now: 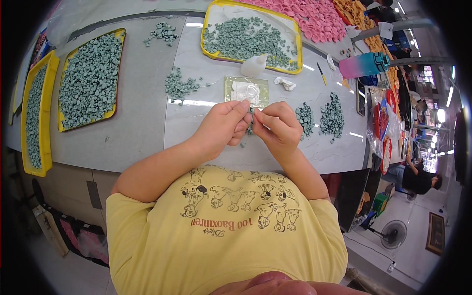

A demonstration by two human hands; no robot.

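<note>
My left hand (pixel 221 127) and my right hand (pixel 281 125) meet over the table, fingertips pinched together. Between them they hold a small grey-green piece (pixel 251 118), mostly hidden by the fingers; its exact kind is too small to make out. Just beyond the fingertips lies a shallow greenish tray (pixel 263 98) with white paper and a clear ring-shaped item in it. Behind it stands a white squeeze bottle (pixel 253 66). Loose heaps of similar green pieces lie left of the tray (pixel 180 84) and right of my right hand (pixel 305 119), with another heap (pixel 332 117) farther right.
Yellow trays of green pieces stand at the back (pixel 299 39), the left (pixel 119 78) and far left (pixel 46 147). A crumpled tissue (pixel 285 83), a yellow-handled knife (pixel 322 76) and a pink-to-teal bottle (pixel 363 65) lie to the right. Pink pieces (pixel 314 19) are piled behind.
</note>
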